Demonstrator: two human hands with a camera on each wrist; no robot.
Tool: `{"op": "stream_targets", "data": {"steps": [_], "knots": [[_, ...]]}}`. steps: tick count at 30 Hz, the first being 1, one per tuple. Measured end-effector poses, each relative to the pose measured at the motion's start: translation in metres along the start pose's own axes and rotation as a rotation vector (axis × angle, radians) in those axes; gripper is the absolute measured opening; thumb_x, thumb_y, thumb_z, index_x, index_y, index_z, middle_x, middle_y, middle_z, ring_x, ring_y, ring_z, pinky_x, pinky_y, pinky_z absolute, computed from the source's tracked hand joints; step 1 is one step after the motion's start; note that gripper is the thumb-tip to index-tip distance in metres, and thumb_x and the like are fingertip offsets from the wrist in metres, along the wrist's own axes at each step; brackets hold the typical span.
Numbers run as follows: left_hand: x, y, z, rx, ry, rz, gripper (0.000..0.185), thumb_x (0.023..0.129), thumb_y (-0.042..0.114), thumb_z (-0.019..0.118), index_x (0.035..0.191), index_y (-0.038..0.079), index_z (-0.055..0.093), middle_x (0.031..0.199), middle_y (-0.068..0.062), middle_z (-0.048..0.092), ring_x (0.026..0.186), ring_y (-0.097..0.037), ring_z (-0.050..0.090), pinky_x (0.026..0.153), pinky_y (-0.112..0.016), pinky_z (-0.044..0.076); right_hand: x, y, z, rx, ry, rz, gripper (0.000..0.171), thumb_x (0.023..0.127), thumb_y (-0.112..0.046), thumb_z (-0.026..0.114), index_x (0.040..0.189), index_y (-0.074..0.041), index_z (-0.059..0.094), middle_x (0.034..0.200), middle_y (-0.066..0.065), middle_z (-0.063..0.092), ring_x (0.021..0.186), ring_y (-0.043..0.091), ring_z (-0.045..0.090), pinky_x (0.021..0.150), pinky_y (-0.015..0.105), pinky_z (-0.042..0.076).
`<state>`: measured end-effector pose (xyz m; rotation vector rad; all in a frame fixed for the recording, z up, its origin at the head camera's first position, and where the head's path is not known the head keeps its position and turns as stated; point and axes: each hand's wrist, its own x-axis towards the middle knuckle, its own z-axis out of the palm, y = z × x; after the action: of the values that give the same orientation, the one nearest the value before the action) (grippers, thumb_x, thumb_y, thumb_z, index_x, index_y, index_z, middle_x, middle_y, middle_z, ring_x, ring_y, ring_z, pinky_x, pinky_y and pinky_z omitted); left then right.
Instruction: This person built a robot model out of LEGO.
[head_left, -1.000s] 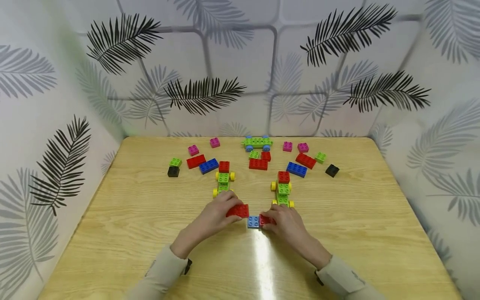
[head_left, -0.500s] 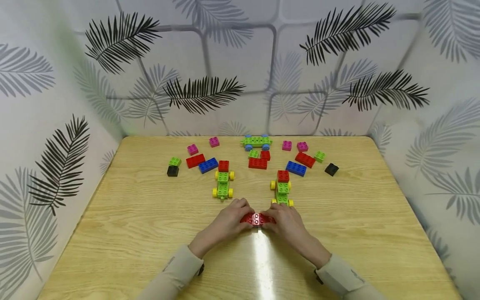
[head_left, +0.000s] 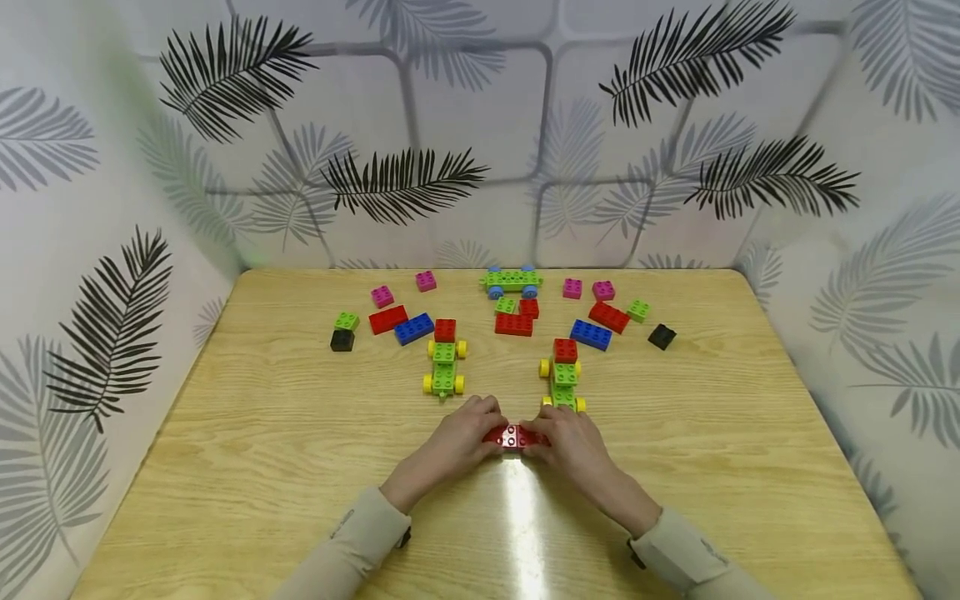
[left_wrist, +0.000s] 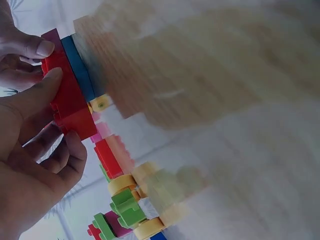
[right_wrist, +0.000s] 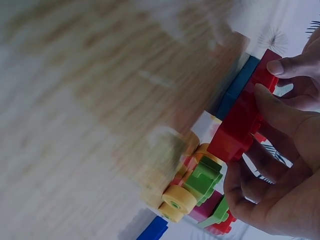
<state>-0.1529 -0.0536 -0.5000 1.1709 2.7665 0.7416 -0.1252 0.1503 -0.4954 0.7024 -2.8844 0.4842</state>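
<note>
At the near middle of the table, my left hand pinches a red building brick between thumb and fingers. My right hand grips a second red brick beside it. In the wrist views, both red bricks sit end to end on a blue brick below them, overhanging it on either side. The fingers cover much of both red bricks in the head view, and the blue one is mostly hidden there.
Two green cars with yellow wheels, the left car and the right car, stand just beyond the hands. A green car base with blue wheels stands at the back. Several loose bricks, including a blue brick and a black brick, lie around.
My left hand has moved right and brought its red brick onto the left part of the blue brick, against the other red brick. My right hand has stayed in place.
</note>
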Motion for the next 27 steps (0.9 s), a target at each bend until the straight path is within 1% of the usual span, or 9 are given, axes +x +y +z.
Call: {"op": "stream_targets", "data": {"steps": [4,10,12,15,19,21,23,25,27], "knots": [[0.002,0.003,-0.003,0.062,-0.007,0.026,0.023,0.085,0.019,0.075,0.104,0.006,0.07,0.099,0.0,0.056,0.089,-0.014,0.05,0.074,-0.025,0.047,0.0,0.0,0.0,0.006,0.02,-0.009,0.031,0.072,-0.026,0.084,0.1,-0.014,0.077,0.081,-0.005,0.061,0.073,0.013,0.052,0.061,0.027,0.04],[0.007,0.011,-0.006,0.271,-0.016,0.081,0.022,0.081,0.024,0.078,0.096,0.01,0.07,0.096,0.0,0.055,0.084,-0.015,0.052,0.063,-0.024,0.046,-0.001,0.001,-0.001,0.024,0.034,0.004,0.032,0.072,-0.024,0.085,0.1,-0.012,0.077,0.082,-0.004,0.061,0.075,0.014,0.052,0.062,0.029,0.041],[0.008,0.014,-0.006,0.32,-0.021,0.076,0.021,0.08,0.025,0.079,0.093,0.011,0.07,0.096,0.001,0.056,0.082,-0.015,0.053,0.06,-0.024,0.045,-0.002,0.0,-0.001,0.034,0.031,0.017,0.032,0.071,-0.023,0.085,0.1,-0.011,0.077,0.083,-0.003,0.062,0.077,0.016,0.053,0.065,0.031,0.043],[0.008,0.018,-0.004,0.356,-0.032,0.039,0.021,0.079,0.026,0.079,0.092,0.013,0.07,0.095,0.002,0.056,0.082,-0.014,0.053,0.059,-0.023,0.044,-0.003,-0.001,0.0,0.042,0.03,0.025,0.031,0.07,-0.022,0.086,0.097,-0.009,0.076,0.084,-0.001,0.063,0.08,0.02,0.055,0.068,0.035,0.045],[0.007,0.019,0.0,0.334,-0.033,-0.007,0.024,0.08,0.029,0.079,0.095,0.013,0.071,0.095,0.001,0.057,0.082,-0.016,0.052,0.061,-0.025,0.044,0.0,-0.005,-0.001,0.027,0.013,0.025,0.029,0.07,-0.026,0.086,0.089,-0.01,0.071,0.08,-0.002,0.06,0.079,0.02,0.054,0.068,0.036,0.044],[0.006,0.017,0.0,0.281,-0.044,-0.021,0.028,0.081,0.031,0.078,0.1,0.011,0.071,0.097,0.0,0.057,0.084,-0.016,0.052,0.065,-0.025,0.046,0.002,-0.007,-0.001,0.007,-0.003,0.032,0.031,0.07,-0.032,0.085,0.087,-0.011,0.069,0.079,-0.003,0.059,0.078,0.019,0.052,0.066,0.035,0.044],[0.004,0.012,-0.003,0.187,-0.075,-0.043,0.036,0.083,0.03,0.076,0.11,0.008,0.068,0.103,-0.002,0.058,0.092,-0.017,0.053,0.074,-0.027,0.048,0.004,-0.008,-0.002,-0.012,-0.021,0.039,0.034,0.072,-0.036,0.084,0.09,-0.011,0.07,0.082,-0.002,0.06,0.079,0.019,0.052,0.068,0.035,0.045],[0.001,0.006,-0.011,0.076,-0.094,-0.069,0.043,0.085,0.027,0.075,0.12,0.005,0.064,0.11,-0.004,0.058,0.1,-0.019,0.054,0.085,-0.03,0.049,0.005,-0.009,-0.003,-0.021,-0.029,0.038,0.037,0.073,-0.038,0.083,0.094,-0.01,0.071,0.086,0.0,0.063,0.082,0.02,0.054,0.07,0.037,0.047],[-0.001,-0.002,-0.023,-0.045,-0.075,-0.102,0.046,0.087,0.022,0.073,0.127,0.003,0.06,0.117,-0.006,0.057,0.108,-0.021,0.054,0.092,-0.034,0.047,0.006,-0.01,-0.004,-0.008,-0.03,0.019,0.038,0.073,-0.036,0.083,0.098,-0.01,0.072,0.092,0.002,0.066,0.086,0.022,0.057,0.072,0.039,0.049]]}}
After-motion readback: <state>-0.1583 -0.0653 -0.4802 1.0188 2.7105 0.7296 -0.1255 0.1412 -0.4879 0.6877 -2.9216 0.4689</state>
